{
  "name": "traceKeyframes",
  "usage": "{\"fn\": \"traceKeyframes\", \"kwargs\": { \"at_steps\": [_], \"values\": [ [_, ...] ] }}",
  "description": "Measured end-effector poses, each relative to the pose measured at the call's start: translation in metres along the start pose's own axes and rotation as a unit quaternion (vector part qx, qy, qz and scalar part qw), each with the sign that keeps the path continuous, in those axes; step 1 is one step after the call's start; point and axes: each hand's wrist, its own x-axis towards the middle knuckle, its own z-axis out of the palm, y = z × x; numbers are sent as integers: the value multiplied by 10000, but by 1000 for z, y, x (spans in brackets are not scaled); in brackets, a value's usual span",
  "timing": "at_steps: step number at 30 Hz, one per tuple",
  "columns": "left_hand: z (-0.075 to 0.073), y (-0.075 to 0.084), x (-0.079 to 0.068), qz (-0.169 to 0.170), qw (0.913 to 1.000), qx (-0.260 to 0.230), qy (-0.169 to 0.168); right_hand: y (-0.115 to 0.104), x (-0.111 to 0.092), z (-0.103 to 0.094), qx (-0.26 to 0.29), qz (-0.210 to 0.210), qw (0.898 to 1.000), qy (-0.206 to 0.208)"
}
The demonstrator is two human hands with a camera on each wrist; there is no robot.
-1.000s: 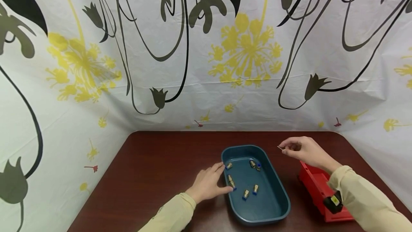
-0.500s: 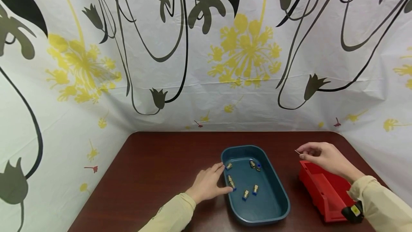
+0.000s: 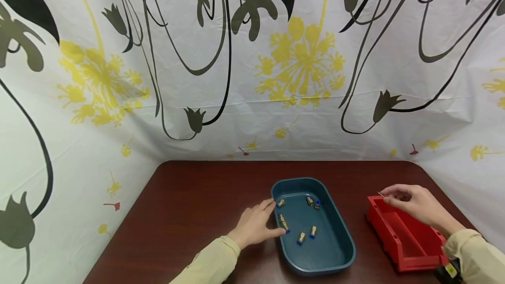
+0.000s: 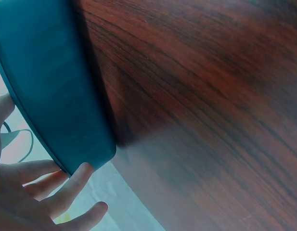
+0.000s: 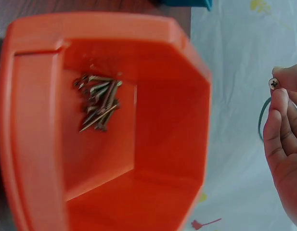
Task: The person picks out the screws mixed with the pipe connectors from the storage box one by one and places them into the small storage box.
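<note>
My left hand (image 3: 254, 225) rests its loosely spread fingers and thumb on the left rim of a blue tray (image 3: 342, 236). Several brass fittings (image 3: 301, 238) with blue ends lie in that tray. Over the far end of a red bin (image 3: 382, 227), my right hand (image 3: 417, 204) pinches a small screw between thumb and fingertips. The right wrist view shows the cross-slot head of this screw (image 5: 274, 83) facing the camera. Inside the bin lies a small heap of screws (image 5: 100, 98). The left wrist view has the left fingers (image 4: 73, 185) at the tray's corner.
Both containers stand on a dark reddish-brown table (image 3: 205, 214), the bin to the right of the tray. A white cloth (image 3: 244, 82) with a flower print hangs behind the table and at its sides. A black wrist camera (image 3: 449, 271) sits at the right sleeve.
My right hand has moved right and toward me with the screw, from beside the tray's far end to over the red bin. The left hand and tray have stayed in place.
</note>
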Motion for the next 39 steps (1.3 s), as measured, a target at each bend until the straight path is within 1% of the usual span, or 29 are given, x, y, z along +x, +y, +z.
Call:
{"fn": "traceKeyframes", "kwargs": {
  "at_steps": [9, 15, 22, 29, 32, 37, 39],
  "values": [
    [0, 0, 1, -15, 10000, 40, -28, 22, -17, 4, -129, 491, 9984, -232],
    [0, 0, 1, 12, 10000, 82, -5, 30, -24, 9, -248, 471, 9984, -190],
    [0, 0, 1, 7, 10000, 96, -6, 35, -29, 17, -349, 603, 9973, -224],
    [0, 0, 1, -2, 10000, 71, -31, 34, -29, 26, -449, 566, 9968, -339],
    [0, 0, 1, 8, 10000, 75, -19, 33, -29, 30, -492, 649, 9958, -417],
    [1, 0, 1, 15, 10000, 59, -2, 36, -29, 36, -609, 652, 9944, -569],
    [0, 0, 0, 16, 10000, 57, 7, 38, -30, 38, -573, 676, 9941, -619]
  ]
}}
